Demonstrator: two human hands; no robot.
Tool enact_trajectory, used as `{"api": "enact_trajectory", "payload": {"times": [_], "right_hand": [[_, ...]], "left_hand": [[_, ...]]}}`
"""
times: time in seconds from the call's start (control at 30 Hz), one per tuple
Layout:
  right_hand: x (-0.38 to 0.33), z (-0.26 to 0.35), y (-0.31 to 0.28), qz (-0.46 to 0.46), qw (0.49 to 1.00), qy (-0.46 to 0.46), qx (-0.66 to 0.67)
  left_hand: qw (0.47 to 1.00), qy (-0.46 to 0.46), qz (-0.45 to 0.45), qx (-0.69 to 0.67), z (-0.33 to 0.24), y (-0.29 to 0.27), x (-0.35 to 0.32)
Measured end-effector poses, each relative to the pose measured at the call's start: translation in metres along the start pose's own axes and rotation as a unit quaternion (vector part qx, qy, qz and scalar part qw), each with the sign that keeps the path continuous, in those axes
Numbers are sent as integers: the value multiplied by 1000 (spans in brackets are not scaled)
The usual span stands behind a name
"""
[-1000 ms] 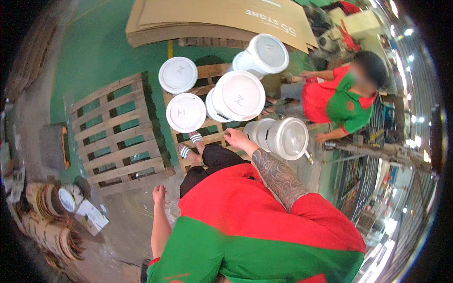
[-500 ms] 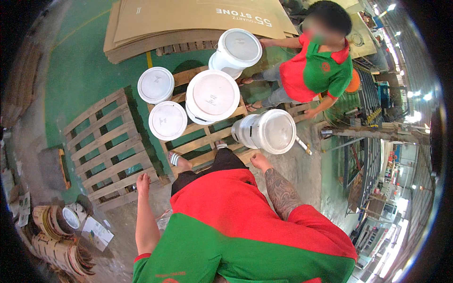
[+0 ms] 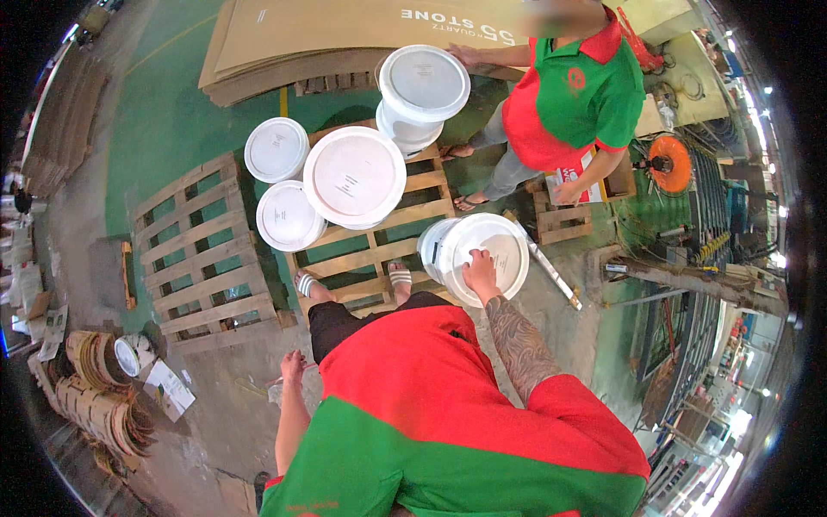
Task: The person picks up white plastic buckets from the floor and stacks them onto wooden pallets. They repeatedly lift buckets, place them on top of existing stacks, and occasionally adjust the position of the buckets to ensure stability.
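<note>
At the right, a white lidded bucket [image 3: 510, 252] stands near the pallet's edge, and my right hand [image 3: 481, 274] rests over its pale lid with fingers partly stretched. My left hand [image 3: 294, 366] hangs low beside my body, its fingers loosely curled, with nothing visible in it. A large white bucket [image 3: 355, 175] stands in the middle of the wooden pallet [image 3: 379, 254]. To its left are two smaller white buckets [image 3: 276, 149] [image 3: 289, 215]. Behind it rises another white bucket [image 3: 422, 86], near a co-worker's hand [image 3: 463, 55].
The co-worker [image 3: 560, 103] stands beyond the pallet at the right. A second pallet [image 3: 194, 250] lies to the left. Stacked cardboard sheets [image 3: 345, 30] are at the back. A long bar [image 3: 551, 267] lies right of the near bucket; curved cardboard pieces [image 3: 103, 392] sit lower left.
My right hand has moved forward onto the right bucket's lid. My left hand has dropped back toward my body. The co-worker stands more upright, and the view has shifted.
</note>
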State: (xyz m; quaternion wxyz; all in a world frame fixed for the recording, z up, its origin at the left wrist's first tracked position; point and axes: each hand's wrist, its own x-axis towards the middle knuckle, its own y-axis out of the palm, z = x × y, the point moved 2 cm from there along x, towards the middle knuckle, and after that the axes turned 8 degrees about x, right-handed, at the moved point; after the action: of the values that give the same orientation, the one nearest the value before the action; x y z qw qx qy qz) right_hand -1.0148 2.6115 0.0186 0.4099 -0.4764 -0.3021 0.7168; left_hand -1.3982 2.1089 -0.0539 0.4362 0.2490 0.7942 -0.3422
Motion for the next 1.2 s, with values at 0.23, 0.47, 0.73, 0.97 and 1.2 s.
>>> {"api": "enact_trajectory", "payload": {"times": [0.23, 0.47, 0.73, 0.97, 1.2], "right_hand": [[23, -61, 8, 232, 969, -68, -55], [37, -72, 10, 226, 962, -150, -15], [29, -81, 8, 212, 968, -134, -5], [27, -70, 5, 234, 967, -96, -28], [35, -61, -1, 270, 952, -141, -34]], "left_hand": [[998, -23, 0, -51, 33, 42, -67], [998, -9, -19, -57, 48, 36, -82], [998, 44, -32, -21, 34, 57, -61], [995, 80, -40, 38, 2, 85, -64], [990, 105, -39, 83, 29, 87, -75]]}}
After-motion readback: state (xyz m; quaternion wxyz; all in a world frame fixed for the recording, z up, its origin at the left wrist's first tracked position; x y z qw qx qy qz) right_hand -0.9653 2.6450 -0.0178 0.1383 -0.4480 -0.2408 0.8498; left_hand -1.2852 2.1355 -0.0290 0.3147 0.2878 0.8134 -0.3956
